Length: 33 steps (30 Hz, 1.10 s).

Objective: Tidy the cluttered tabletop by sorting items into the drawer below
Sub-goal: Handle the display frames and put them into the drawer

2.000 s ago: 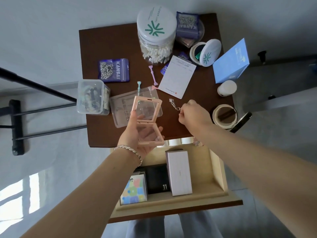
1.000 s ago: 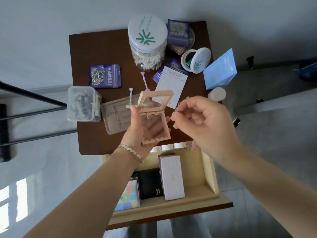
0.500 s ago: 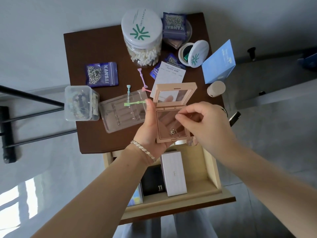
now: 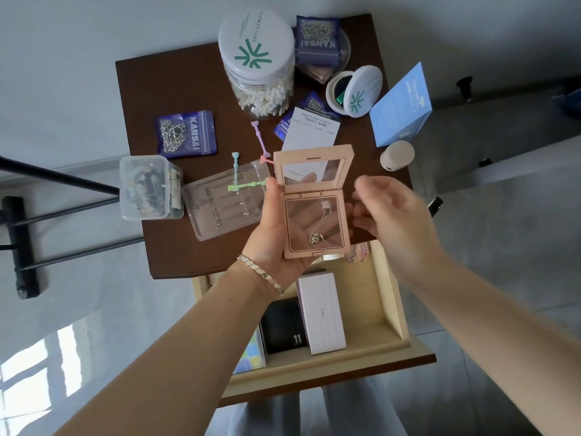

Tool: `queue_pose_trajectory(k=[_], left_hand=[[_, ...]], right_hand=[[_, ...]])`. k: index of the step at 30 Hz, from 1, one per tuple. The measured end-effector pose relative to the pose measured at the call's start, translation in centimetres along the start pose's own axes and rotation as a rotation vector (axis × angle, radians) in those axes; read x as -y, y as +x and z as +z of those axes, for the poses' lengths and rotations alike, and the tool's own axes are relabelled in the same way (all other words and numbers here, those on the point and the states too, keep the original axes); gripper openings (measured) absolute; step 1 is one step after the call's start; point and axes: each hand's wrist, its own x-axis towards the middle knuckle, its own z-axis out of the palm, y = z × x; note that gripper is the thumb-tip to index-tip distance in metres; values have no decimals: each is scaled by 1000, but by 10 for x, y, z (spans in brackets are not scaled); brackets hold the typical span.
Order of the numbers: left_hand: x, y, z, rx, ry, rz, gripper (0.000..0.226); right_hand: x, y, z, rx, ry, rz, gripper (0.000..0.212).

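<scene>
My left hand (image 4: 274, 235) grips a pink hinged case (image 4: 315, 204) with clear windows, held open above the table's front edge. A small silver chain (image 4: 318, 236) lies on the clear lower half of the case. My right hand (image 4: 396, 222) hovers just right of the case, fingers loosely spread and blurred, holding nothing. Below, the pale wooden drawer (image 4: 391, 313) stands pulled out, with a white box (image 4: 321, 313), a black box (image 4: 283, 328) and a colourful box (image 4: 251, 357) inside.
The brown tabletop (image 4: 163, 77) holds a jar of cotton swabs (image 4: 257, 67), purple KANSAI bags (image 4: 187, 133), a clear plastic tub (image 4: 147, 187), a clear tray (image 4: 224, 206), a paper card (image 4: 311, 130), a round white case (image 4: 355, 89), a blue box (image 4: 401, 105) and a small white bottle (image 4: 396, 156).
My right hand picked the chain off the table, laid it in the open pink case and has now let go, drawing back to the right. The left hand lifted the case slightly.
</scene>
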Motion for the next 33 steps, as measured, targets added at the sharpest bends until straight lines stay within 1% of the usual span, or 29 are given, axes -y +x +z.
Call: queue_pose_trajectory(k=[1, 2, 4, 5, 6, 8, 10, 13, 15, 18, 20, 21, 22, 24, 26, 27, 29, 31, 33], left_hand=[[-1, 0, 0, -7, -1, 2, 60], [-2, 0, 0, -13, 4, 6, 53], [-2, -1, 1, -15, 2, 26, 40], [-1, -1, 1, -3, 5, 37, 38], [0, -2, 1, 13, 5, 48, 38], [3, -4, 1, 18, -5, 80, 35], [4, -5, -2, 29, 1, 122, 33], [2, -8, -6, 34, 24, 134, 41], [0, -11, -7, 53, 34, 104, 32], [-4, -16, -5, 56, 66, 106, 22], [-3, -17, -6, -9, 181, 154, 26], [-3, -18, -7, -54, 275, 170, 28], [-2, -18, -7, -99, 378, 161, 28], [0, -21, -9, -162, 608, 56, 32], [1, -25, -12, -129, 795, -80, 21], [3, -28, -15, -118, 831, -118, 16], [7, -33, -21, -145, 836, -141, 14], [15, -37, -31, -200, 829, -161, 13], [27, -42, -44, -281, 896, -218, 11]], right_hand=[[1, -1, -3, 1, 93, 104, 17], [3, -1, -5, 44, 175, 203, 26], [7, -6, -9, 207, 248, 376, 41], [8, -9, -11, 287, 238, 430, 46], [7, -11, -12, 347, 216, 458, 50], [5, -15, -15, 405, 202, 477, 56], [2, -16, -17, 405, 272, 492, 55], [0, -16, -20, 388, 412, 544, 56], [-1, -17, -22, 415, 414, 528, 56], [-2, -19, -24, 463, 297, 437, 42], [-5, -20, -24, 459, 237, 392, 25], [-7, -21, -23, 446, 209, 367, 20], [-9, -21, -22, 434, 182, 341, 18], [-14, -20, -21, 413, 146, 292, 19], [-22, -19, -20, 393, 95, 259, 23], [-27, -20, -19, 387, 52, 257, 24], [-37, -22, -15, 374, -77, 248, 25], [-48, -25, -8, 384, -219, 225, 22], [-63, -27, 1, 428, -338, 266, 20]])
